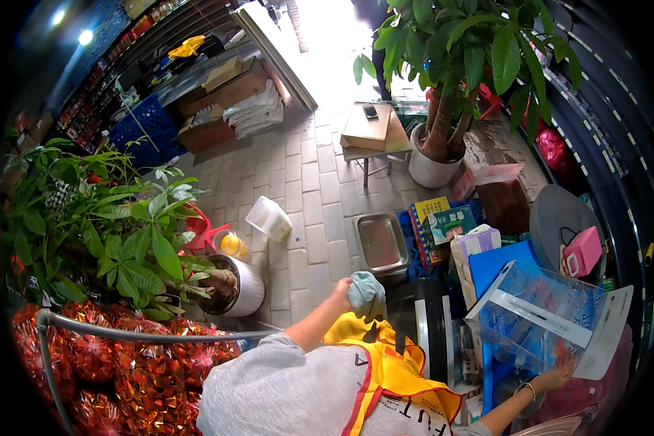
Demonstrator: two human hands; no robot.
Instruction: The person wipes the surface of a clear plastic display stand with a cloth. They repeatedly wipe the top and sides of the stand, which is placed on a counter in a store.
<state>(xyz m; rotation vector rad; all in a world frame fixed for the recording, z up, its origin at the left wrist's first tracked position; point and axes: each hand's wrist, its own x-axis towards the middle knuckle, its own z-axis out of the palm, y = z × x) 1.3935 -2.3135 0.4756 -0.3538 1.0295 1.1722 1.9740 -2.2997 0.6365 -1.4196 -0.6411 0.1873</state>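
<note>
My left hand (340,294) grips a bunched, damp-looking grey-green cloth (367,294) in front of my yellow apron (384,349). To the right, my right hand (561,369) holds a clear plastic box (523,310) by its lower edge. The box is tilted and has a white strip across it and a white panel at its right side. Some of the fingers are seen only through the clear plastic. Behind the box lies a blue board (477,272). The cloth and the box are apart.
A steel tray (381,242) sits beside stacked books (430,223). On the paved floor stand a white plastic tub (270,218) and a potted plant (242,286). A metal rail (158,335) crosses in front of red foil-wrapped bundles (147,376). Dark shelves (594,120) line the right.
</note>
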